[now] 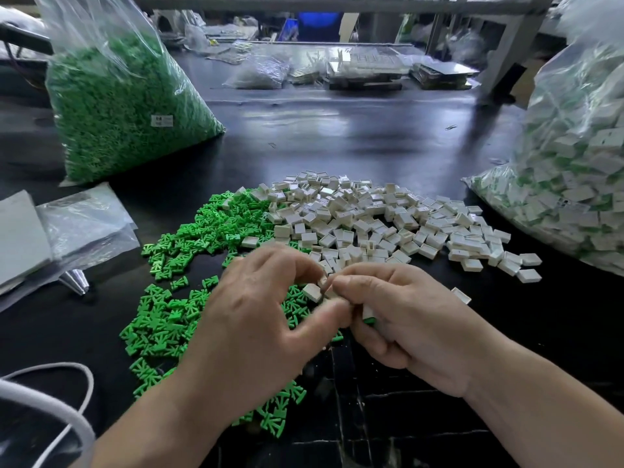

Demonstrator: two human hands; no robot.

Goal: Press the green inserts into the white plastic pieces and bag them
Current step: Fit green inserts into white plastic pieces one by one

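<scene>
Here, a white plastic piece point(367, 313), green showing at its lower edge, is sitting in the curled fingers of the right hand point(405, 319); the left hand point(256, 319) is pinching it too. Loose green inserts point(169, 319) are lying beneath, a heap of white pieces point(371, 214) just beyond, and filled bags are flanking both: green point(128, 106) left, assembled point(574, 184) right.

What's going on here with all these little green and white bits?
A person is assembling small parts by hand. The left hand and right hand meet over the table, pinching a white piece between their fingertips. Loose green inserts and white pieces lie heaped in front. A bag of green inserts stands at left; a bag of fitted pieces lies at right.
</scene>
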